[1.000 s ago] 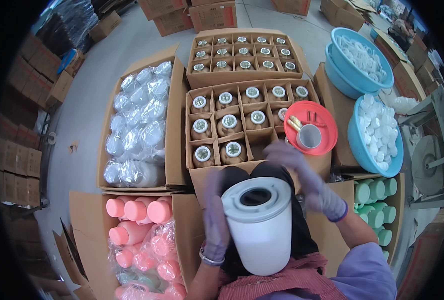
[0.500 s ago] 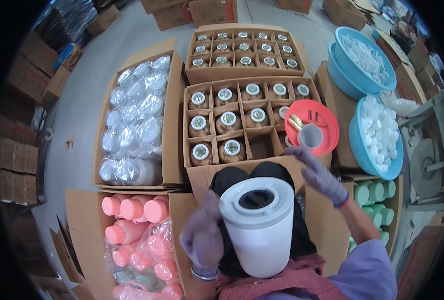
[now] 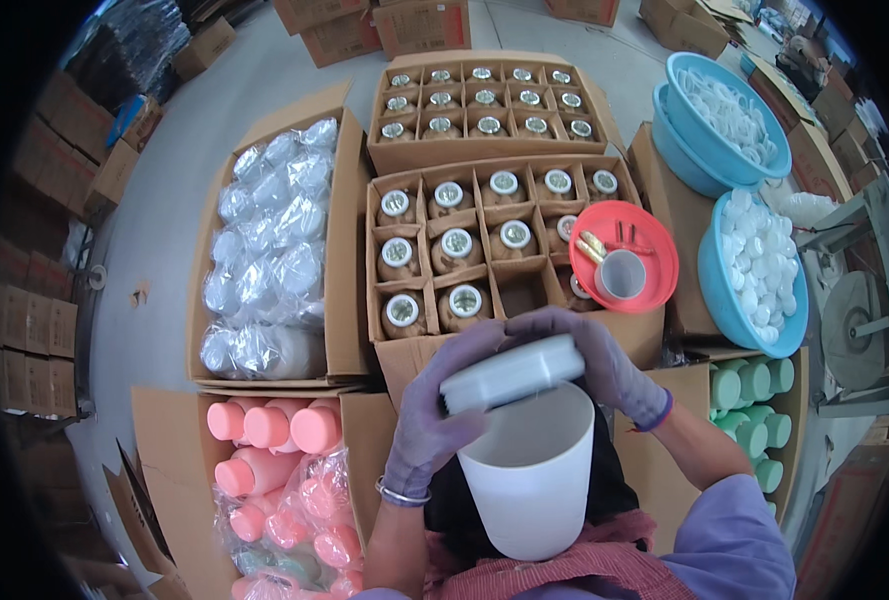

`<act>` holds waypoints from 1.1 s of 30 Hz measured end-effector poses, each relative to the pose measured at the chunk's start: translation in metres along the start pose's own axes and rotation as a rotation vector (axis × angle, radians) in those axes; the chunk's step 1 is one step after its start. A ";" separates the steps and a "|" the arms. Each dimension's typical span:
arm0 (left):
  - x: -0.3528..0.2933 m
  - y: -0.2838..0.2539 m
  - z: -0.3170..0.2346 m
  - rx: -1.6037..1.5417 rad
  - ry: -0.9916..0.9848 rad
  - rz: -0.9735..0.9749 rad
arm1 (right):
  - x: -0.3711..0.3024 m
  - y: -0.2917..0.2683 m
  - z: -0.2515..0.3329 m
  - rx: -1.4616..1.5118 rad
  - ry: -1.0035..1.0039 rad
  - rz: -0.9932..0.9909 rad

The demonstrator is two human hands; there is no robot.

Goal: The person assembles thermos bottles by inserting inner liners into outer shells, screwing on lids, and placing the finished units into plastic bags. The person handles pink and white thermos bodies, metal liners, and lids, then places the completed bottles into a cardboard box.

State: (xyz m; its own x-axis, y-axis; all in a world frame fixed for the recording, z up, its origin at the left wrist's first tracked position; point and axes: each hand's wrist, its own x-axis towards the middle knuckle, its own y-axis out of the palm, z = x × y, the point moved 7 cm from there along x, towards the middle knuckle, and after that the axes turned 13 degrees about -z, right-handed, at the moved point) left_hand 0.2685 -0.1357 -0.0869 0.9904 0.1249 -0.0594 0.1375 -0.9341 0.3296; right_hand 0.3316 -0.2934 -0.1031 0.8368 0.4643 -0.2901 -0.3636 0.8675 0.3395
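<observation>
A white, tapered cylindrical container (image 3: 529, 490) stands in my lap, its wide mouth uncovered at the back. Over that mouth a pale grey-blue round lid (image 3: 514, 374) is tilted, raised clear of the rim on the near side. My left hand (image 3: 442, 395) grips the lid's left edge, thumb in front. On the far right edge my right hand (image 3: 599, 362) has its fingers curled around the same lid. Beyond them is a divided cardboard box (image 3: 464, 338) of silvery-mouthed bottles in brown wrapping, with a red bowl (image 3: 654, 285) holding a grey cup (image 3: 621, 274) on its right corner.
To the left are a box of plastic-wrapped clear pieces (image 3: 264, 240) and a box of pink bottles (image 3: 316, 428). Blue basins hold white rings (image 3: 729, 115) and white caps (image 3: 754, 270) at the right, above green bottles (image 3: 754, 380). A second bottle box (image 3: 484, 150) stands farther back.
Both hands have come together from either side and taken hold of the lid. It sat flat on the container before; now it is lifted and tilted, exposing the container's mouth.
</observation>
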 end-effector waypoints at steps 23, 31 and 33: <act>0.065 -0.119 0.086 -0.249 0.112 -0.637 | 0.194 -0.036 -0.173 -1.423 -0.725 0.105; 0.087 -0.135 0.130 -0.001 -0.119 -0.179 | 0.103 0.040 0.034 -1.029 -1.051 -0.114; 0.101 -0.095 0.092 0.400 0.139 -0.011 | 0.060 0.060 0.078 -1.072 -1.272 -0.078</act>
State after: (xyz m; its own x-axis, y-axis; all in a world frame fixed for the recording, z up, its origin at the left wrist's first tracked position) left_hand 0.3539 -0.0651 -0.2106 0.9852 0.1538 0.0755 0.1587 -0.9852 -0.0641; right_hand 0.3921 -0.2271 -0.0306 0.4465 0.4517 0.7724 0.0452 0.8507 -0.5237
